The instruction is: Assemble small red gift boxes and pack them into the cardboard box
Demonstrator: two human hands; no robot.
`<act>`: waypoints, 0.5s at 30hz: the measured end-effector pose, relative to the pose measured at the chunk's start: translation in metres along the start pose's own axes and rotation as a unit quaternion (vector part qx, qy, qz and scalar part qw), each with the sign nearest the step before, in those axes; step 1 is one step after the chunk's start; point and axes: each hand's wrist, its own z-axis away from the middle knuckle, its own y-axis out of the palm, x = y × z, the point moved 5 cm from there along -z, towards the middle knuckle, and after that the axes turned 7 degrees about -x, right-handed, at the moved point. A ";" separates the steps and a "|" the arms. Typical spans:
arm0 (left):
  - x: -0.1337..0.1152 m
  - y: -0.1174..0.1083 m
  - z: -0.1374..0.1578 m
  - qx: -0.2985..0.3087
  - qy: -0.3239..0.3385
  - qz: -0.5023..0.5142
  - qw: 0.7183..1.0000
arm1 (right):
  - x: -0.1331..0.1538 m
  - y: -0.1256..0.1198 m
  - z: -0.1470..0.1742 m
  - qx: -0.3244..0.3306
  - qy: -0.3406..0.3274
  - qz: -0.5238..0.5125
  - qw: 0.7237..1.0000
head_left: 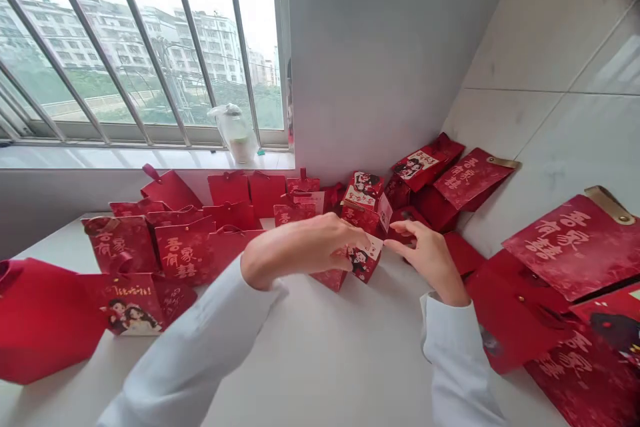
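Observation:
A small red gift box [364, 267] with a cream panel and cartoon figures is on the white table, near its middle. My left hand [320, 243] reaches over it from the left, with bent fingers against its top and side. Part of the box is hidden under these fingers. On the right, my right hand [427, 255] has thumb and fingers apart, with the thumb tip close to the box's corner; whether it touches cannot be made out. Just behind stands another printed red box [364, 193], with a pink card flap at its side.
Several red gift bags [183, 250] stand in rows on the left. A plain red bag [45, 320] is at the near left. More red bags [575, 243] lean and pile up along the tiled wall at right. A plastic-wrapped cup [240, 143] sits on the sill by the barred window.

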 end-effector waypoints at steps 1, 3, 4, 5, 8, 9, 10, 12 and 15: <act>0.004 0.016 -0.001 0.008 0.006 0.019 1.000 | 0.000 0.011 -0.002 0.008 0.001 -0.007 1.000; 0.019 0.043 0.003 0.024 -0.001 0.052 0.998 | -0.001 0.032 -0.004 0.024 0.009 -0.006 1.000; 0.027 0.054 0.007 0.032 -0.010 0.065 0.997 | -0.002 0.041 -0.005 0.036 0.018 -0.001 0.999; 0.035 0.064 0.010 0.040 -0.020 0.076 0.996 | -0.004 0.048 -0.006 0.050 0.030 0.006 0.998; 0.056 0.083 0.018 0.057 -0.047 0.108 0.991 | -0.009 0.050 -0.007 0.058 0.067 0.048 0.995; 0.062 0.086 0.020 0.056 -0.058 0.117 0.990 | -0.008 0.044 -0.008 0.044 0.071 0.064 0.994; 0.068 0.088 0.022 0.052 -0.067 0.125 0.989 | -0.007 0.034 -0.008 0.022 0.073 0.077 0.994; 0.077 0.090 0.024 0.037 -0.080 0.141 0.986 | -0.002 0.009 -0.005 -0.017 0.070 0.089 0.993; 0.086 0.092 0.024 -0.004 -0.063 0.173 0.983 | 0.007 -0.033 0.008 -0.045 0.083 0.081 0.992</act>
